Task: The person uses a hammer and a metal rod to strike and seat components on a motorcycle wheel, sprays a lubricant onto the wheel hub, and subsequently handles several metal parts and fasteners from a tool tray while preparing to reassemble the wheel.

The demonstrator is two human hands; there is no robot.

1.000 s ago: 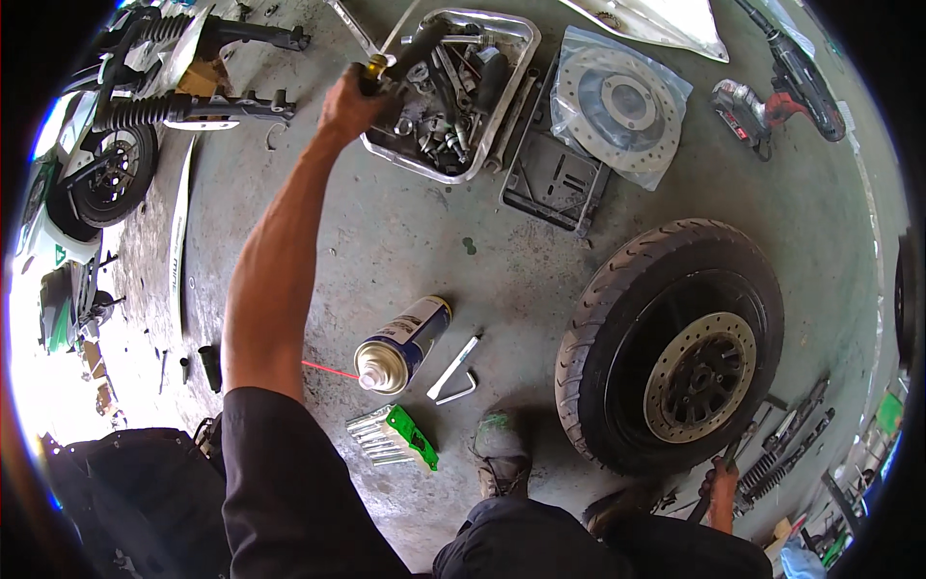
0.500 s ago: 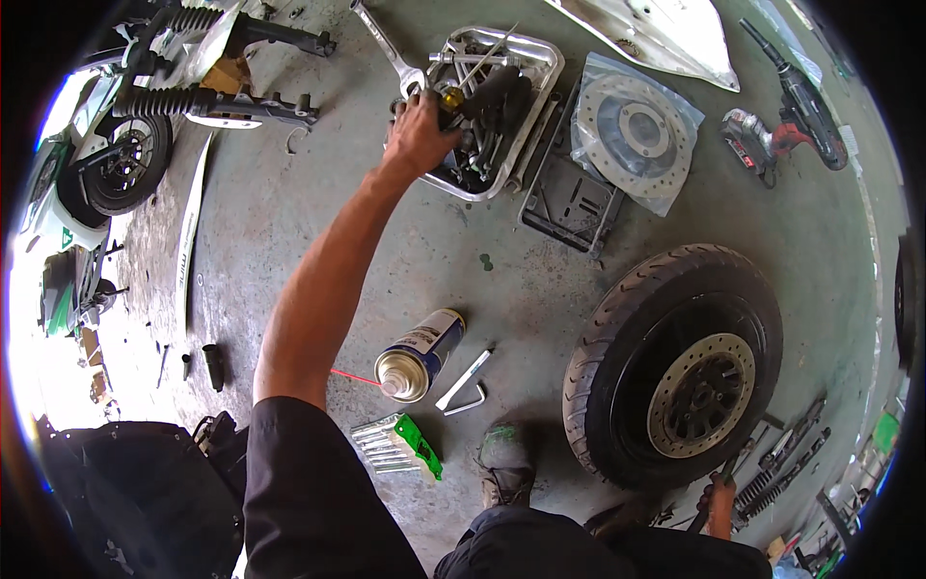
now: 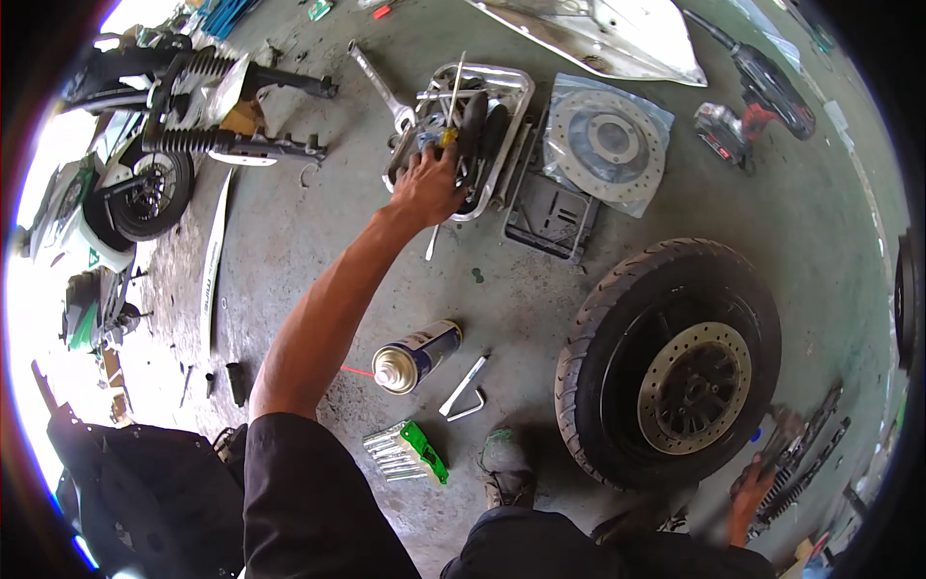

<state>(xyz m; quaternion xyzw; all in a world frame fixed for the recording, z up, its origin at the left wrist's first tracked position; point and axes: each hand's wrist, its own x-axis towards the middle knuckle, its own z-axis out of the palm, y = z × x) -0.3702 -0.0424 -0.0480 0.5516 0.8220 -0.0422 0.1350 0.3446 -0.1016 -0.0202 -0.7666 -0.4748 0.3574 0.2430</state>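
Observation:
My left hand [image 3: 426,190] reaches over a metal tray [image 3: 526,87] heaped with tools. Its fingers bend over what looks like a screwdriver, whose flat blade [image 3: 431,243] sticks out below the palm; the grip is mostly hidden. Just beyond my fingertips is a yellow-handled screwdriver [image 3: 449,136] with its shaft pointing away. Black handles [image 3: 472,125] lie beside it. At lower right, next to the wheel [image 3: 694,381], my right hand [image 3: 748,494] is closed around a dark object smeared by motion, too blurred to name.
A combination wrench [image 3: 378,85] leans by the tray. Right of it lie a bagged brake disc [image 3: 608,140], a black plastic frame [image 3: 550,214] and a cordless drill [image 3: 767,92]. Nearer are a spray can [image 3: 415,357], a hex key [image 3: 470,407], a green-ended wrench set [image 3: 410,452] and shock absorbers [image 3: 805,454].
The view has shifted. A blade now shows below my left hand, and the yellow-handled screwdriver's shaft has swung more upright. My right hand has moved right, away from the wheel's lower edge.

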